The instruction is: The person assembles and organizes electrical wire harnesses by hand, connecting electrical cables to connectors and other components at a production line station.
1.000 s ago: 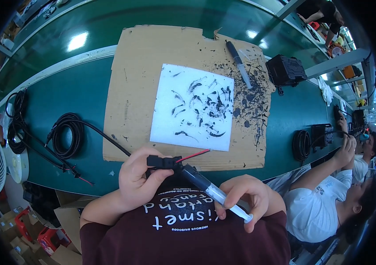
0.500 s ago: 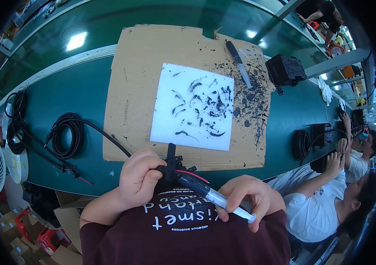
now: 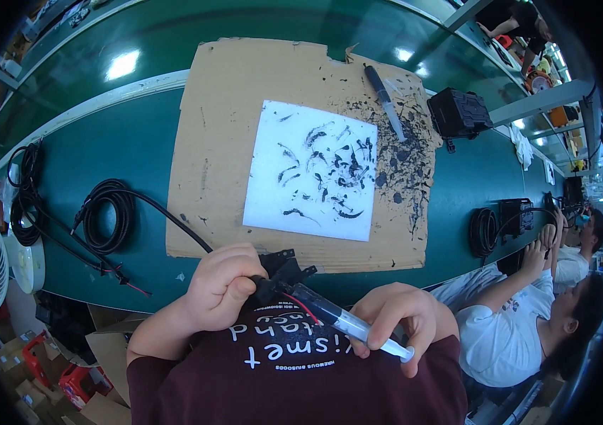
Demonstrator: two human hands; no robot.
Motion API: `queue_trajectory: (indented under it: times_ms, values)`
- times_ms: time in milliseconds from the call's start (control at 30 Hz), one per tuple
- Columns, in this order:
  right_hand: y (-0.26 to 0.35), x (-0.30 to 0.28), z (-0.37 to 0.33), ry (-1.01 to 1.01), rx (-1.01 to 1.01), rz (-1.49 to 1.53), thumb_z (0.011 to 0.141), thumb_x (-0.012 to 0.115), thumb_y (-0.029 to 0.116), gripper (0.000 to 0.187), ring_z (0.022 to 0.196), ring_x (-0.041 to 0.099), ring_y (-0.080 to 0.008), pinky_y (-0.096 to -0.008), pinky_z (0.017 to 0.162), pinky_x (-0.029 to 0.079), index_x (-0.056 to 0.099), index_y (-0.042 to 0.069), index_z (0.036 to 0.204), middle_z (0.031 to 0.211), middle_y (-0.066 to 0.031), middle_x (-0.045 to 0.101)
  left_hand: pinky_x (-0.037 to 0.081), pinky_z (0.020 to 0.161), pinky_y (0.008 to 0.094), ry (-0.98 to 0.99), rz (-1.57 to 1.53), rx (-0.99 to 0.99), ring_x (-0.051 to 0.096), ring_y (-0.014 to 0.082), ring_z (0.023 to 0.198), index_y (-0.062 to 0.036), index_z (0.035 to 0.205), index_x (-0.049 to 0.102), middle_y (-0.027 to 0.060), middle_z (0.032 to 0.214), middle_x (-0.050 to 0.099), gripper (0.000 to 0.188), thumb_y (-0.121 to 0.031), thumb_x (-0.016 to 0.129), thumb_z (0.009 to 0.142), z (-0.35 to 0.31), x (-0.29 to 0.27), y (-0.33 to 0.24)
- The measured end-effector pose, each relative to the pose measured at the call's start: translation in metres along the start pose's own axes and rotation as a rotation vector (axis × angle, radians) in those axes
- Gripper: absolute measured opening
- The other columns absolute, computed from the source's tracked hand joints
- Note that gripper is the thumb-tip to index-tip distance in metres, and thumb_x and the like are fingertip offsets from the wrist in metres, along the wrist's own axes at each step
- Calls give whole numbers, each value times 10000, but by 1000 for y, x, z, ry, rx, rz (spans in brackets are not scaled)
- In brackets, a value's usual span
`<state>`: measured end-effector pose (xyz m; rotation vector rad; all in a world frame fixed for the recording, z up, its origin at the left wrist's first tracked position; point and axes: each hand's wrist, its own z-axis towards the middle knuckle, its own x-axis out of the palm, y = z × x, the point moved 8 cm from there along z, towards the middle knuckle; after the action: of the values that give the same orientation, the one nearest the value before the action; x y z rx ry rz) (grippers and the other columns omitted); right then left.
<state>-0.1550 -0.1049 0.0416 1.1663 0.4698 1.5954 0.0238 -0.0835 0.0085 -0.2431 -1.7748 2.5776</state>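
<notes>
My left hand (image 3: 222, 285) is closed around the cable end of a black connector part (image 3: 283, 273) with small tabs, and a black cable (image 3: 174, 219) runs from it to a coil on the left. A short red wire (image 3: 306, 309) sticks out of the part. My right hand (image 3: 397, 320) grips a clear syringe (image 3: 344, 320) filled with black material, its thumb at the white plunger end. The syringe's front end meets the black part; its tip is hidden there.
Cardboard (image 3: 206, 149) covers the green bench, bearing a white foam sheet (image 3: 308, 173) smeared black and a second syringe (image 3: 384, 103). A black box (image 3: 458, 113) stands at its right edge. Coiled cables (image 3: 106, 216) lie left. A co-worker (image 3: 510, 326) sits at right.
My left hand has turned the black part, so its tabs now tilt to the right and the red wire points lower. The syringe has shifted slightly with it.
</notes>
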Motion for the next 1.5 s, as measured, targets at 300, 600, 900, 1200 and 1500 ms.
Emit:
queue_trajectory:
  times_ms: [300, 600, 900, 1200, 1500]
  values:
    - [0, 0, 2, 30, -14, 17, 758, 758, 276, 593, 697, 551, -226, -315, 554, 412, 504, -75, 1163, 926, -166, 588, 370, 536, 338, 79, -33, 12, 481, 244, 588, -10, 814, 540, 88, 675, 493, 294, -265, 467, 942, 3, 2, -2]
    - [-2, 0, 1, 48, -6, 29, 759, 756, 273, 584, 684, 543, -224, -310, 544, 398, 508, -76, 1156, 901, -160, 582, 371, 544, 334, 106, -58, 16, 479, 242, 596, -15, 804, 536, 84, 681, 492, 303, -273, 460, 945, 3, 4, -2]
    - [-2, 1, 0, 55, -9, 37, 759, 757, 274, 589, 699, 543, -233, -319, 561, 408, 504, -71, 1164, 919, -161, 576, 370, 552, 330, 77, -60, 4, 478, 230, 608, -13, 818, 541, 77, 691, 499, 301, -278, 469, 942, 3, 3, 0]
    - [18, -15, -2, 117, 123, -479, 749, 760, 245, 544, 758, 563, -251, -329, 619, 444, 534, -60, 1139, 965, -153, 587, 399, 611, 305, -62, 42, 49, 504, 204, 669, -18, 866, 543, 91, 767, 537, 220, -233, 585, 889, 1, -8, -8]
    - [-4, -60, -35, -101, 650, -1494, 706, 757, 311, 604, 834, 561, -288, -343, 688, 467, 528, 73, 1211, 985, -139, 531, 285, 536, 224, -573, -243, 292, 324, 69, 558, -4, 989, 498, 1, 757, 398, 351, -348, 520, 923, 18, -166, -112]
